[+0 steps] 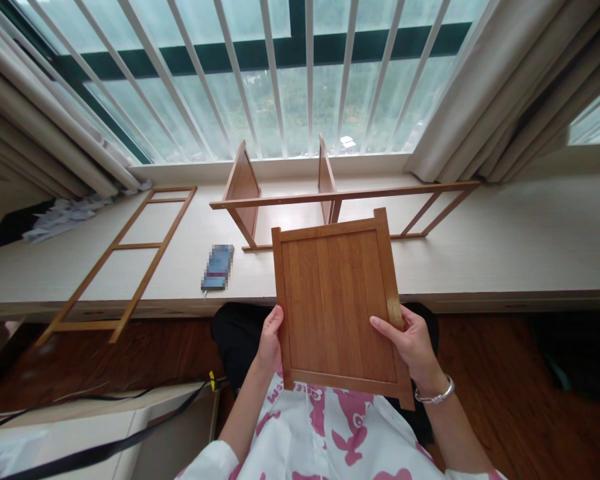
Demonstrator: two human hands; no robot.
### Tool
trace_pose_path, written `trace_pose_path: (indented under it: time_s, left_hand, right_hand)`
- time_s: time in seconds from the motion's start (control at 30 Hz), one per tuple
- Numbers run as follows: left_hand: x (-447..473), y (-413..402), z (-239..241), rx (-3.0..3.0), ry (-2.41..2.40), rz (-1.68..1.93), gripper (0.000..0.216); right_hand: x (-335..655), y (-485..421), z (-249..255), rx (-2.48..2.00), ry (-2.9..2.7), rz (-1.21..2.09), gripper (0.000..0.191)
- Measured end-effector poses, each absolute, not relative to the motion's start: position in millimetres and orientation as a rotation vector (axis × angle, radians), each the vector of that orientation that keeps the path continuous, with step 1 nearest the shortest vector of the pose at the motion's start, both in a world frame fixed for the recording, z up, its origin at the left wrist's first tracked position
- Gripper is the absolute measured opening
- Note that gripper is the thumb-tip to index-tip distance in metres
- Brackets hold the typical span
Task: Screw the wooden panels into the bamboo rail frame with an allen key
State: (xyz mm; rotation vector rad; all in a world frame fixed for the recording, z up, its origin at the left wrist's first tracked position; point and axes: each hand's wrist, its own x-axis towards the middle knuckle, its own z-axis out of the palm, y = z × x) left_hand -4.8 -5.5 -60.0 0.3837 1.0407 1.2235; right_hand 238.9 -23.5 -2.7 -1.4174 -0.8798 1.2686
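Observation:
Between my two hands I hold a square wooden shelf panel, tilted up in front of my chest. My left hand grips its left edge, the fingers partly hidden behind it. On the opposite edge my right hand is closed, thumb on the face and fingers behind. Beyond the panel a wooden side frame rests on its long edge on the white ledge, with one upright panel at its left end and another panel near its middle.
A second ladder-like wooden frame lies at the left, its near end jutting past the edge of the white ledge. A blurred phone-like object lies beside it. Crumpled white material sits at far left. Curtains flank the barred window.

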Motion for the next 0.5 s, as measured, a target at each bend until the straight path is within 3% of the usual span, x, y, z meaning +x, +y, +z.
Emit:
trace_pose_path:
  time_s: [0.17,0.5]
  left_hand:
    - [-8.3,-5.7,-67.2,0.359,1.011,1.233,0.036]
    - [-14.5,-15.0,-69.7,0.358,1.047,1.203,0.042]
  right_hand:
    - [235.5,-22.2,-2.2,-1.413,-0.878,1.29,0.04]
    - [229.5,-22.6,-10.9,-1.371,-0.803,1.576,0.041]
